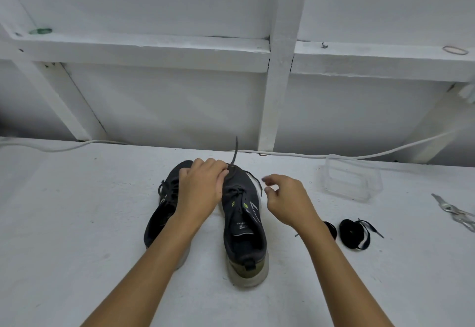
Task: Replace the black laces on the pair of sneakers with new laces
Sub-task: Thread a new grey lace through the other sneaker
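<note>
Head view: left hand pinches the black lace of the right dark grey mesh sneaker; right hand hovers beside it, fingers loosely spread, holding nothing.

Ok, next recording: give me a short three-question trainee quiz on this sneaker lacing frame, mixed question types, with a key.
1. True or false: the left hand pinches the old lace at the toe end of the right sneaker.
2. Where do the coiled new laces lie?
A. inside the clear plastic box
B. on the table, right of the right sneaker
C. on the left sneaker
3. Fill in: the right hand hovers beside the right sneaker and holds ____.

Key: 1 true; 2 B; 3 nothing.
</note>
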Tool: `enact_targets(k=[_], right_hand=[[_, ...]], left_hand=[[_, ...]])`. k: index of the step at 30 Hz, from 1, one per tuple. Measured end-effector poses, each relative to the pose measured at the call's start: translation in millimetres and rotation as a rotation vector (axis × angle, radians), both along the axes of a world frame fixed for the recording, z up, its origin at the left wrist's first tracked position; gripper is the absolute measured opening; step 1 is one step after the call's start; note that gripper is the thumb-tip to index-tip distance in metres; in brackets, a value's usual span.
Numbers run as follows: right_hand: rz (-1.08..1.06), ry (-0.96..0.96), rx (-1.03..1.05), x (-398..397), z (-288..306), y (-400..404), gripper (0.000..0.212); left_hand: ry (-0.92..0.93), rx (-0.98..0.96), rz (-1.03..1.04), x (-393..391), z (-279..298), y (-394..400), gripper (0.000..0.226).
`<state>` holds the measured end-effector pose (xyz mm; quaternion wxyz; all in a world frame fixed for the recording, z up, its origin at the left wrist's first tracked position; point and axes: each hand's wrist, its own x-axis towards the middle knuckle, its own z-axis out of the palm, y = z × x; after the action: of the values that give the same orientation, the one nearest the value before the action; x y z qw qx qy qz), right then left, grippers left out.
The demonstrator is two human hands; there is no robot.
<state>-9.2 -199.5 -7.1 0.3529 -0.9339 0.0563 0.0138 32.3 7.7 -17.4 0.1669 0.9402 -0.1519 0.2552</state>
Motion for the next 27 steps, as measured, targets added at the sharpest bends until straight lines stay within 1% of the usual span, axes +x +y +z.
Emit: enact_targets(k=[2, 4, 6, 8, 10, 14, 16, 18, 20, 24, 27], right_hand=[[-0.033, -0.103, -0.022, -1.6, -5.8, 2.3, 0.044], [-0.049, -0.234, -0.019, -2.2, -6.9, 5.6, 0.050], [0.003, -0.308, -0.071, -0.4, -7.1, 7.6, 0.051], [0.025, -0.330, -0.128, 2.7, -7.5, 9.9, 0.039], [0.013, -0.298, -0.155, 5.0, -7.1, 10.2, 0.025], [0.029, -0.138, -0.221, 4.4, -13.9, 6.7, 0.024], [0.016, -0.101, -0.197, 3.3, -19.4, 4.4, 0.023], [0.029, -0.103, -0.109, 1.9, -23.8, 4.6, 0.023], [0.043, -0.120, -0.058, 0.0, -24.4, 5.9, 0.028], [0.025, -0.129, -0.087, 1.9, -29.5, 5.0, 0.022], [0.003, -0.137, -0.053, 1.3, -30.0, 6.1, 0.020]], left_hand=[[-0.038, 0.061, -0.026, -0.3, 0.1, -3.7, 0.029], [-0.059, 0.111, -0.114, 0.0, -1.5, -4.1, 0.026], [-0.067, 0.148, -0.197, -1.0, -3.0, -5.1, 0.024], [-0.072, 0.159, -0.203, -2.2, -3.2, -5.3, 0.025], [-0.074, 0.133, -0.169, -1.7, -2.2, -4.2, 0.023], [-0.072, 0.094, -0.158, 1.5, 0.9, 1.6, 0.023], [-0.059, 0.077, -0.147, 3.0, 2.6, 2.0, 0.024], [-0.048, 0.061, -0.152, 3.9, 3.8, 1.0, 0.025], [-0.030, 0.059, -0.174, 3.0, 4.1, 0.1, 0.027], [-0.012, 0.068, -0.162, 1.3, 6.3, -1.7, 0.028], [0.013, 0.039, -0.149, -0.7, 9.4, -2.6, 0.025]])
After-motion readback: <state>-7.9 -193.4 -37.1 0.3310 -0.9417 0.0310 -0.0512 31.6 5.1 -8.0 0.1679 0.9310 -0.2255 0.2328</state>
